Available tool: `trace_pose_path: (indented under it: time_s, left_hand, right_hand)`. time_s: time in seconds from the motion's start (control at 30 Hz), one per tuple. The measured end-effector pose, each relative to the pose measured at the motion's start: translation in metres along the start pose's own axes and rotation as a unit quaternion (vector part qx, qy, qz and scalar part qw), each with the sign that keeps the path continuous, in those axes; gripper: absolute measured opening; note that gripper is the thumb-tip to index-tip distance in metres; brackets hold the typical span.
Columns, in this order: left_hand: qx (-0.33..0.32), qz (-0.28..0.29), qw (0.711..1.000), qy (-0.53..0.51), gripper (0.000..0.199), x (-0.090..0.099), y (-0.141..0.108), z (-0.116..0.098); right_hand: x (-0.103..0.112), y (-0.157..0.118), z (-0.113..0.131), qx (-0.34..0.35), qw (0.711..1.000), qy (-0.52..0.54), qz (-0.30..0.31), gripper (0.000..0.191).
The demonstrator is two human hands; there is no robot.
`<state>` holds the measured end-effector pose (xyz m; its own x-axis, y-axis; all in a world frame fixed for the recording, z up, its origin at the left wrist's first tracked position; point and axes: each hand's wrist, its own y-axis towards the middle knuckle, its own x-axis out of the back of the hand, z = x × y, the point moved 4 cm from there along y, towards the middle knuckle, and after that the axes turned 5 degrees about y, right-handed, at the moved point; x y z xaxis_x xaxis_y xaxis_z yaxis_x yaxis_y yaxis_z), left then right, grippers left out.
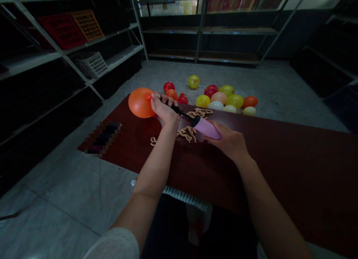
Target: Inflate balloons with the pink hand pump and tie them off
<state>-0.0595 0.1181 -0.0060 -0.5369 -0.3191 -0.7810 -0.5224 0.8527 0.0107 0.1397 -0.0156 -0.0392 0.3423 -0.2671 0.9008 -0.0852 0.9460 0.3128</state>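
An orange balloon, partly inflated, sits on the far end of a balloon pump at the left. My left hand is closed around the balloon's neck and the black nozzle end of the pump. My right hand grips the pink-purple barrel of the balloon pump, whose black rod runs between the two hands. Beneath the pump, uninflated beige balloons lie in loose piles on the dark red-brown table. My fingertips on the nozzle are partly hidden.
Several inflated balloons in red, orange, yellow and white rest on the floor beyond the table. A blurred-out dark object lies at the table's left end. Metal shelves stand behind; plastic baskets sit on the left rack.
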Motion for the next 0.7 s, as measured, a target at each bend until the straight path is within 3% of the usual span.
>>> trace_pose_path:
  time_s: [0.3, 0.5, 0.7]
  left_hand:
    - [-0.018, -0.045, 0.999, -0.008, 0.027, 0.014, 0.024, -0.013]
    - [-0.011, -0.036, 0.999, -0.015, 0.027, 0.007, 0.009, -0.003]
    - [0.014, -0.022, 0.999, -0.024, 0.028, 0.007, -0.001, 0.002]
  right_hand:
    - [-0.002, -0.001, -0.016, 0.021, 1.0, 0.001, -0.003, 0.058]
    - [-0.001, -0.006, -0.022, 0.005, 1.0, -0.023, -0.002, 0.056]
    - [-0.001, -0.004, -0.01, 0.011, 0.998, -0.065, 0.0, 0.051]
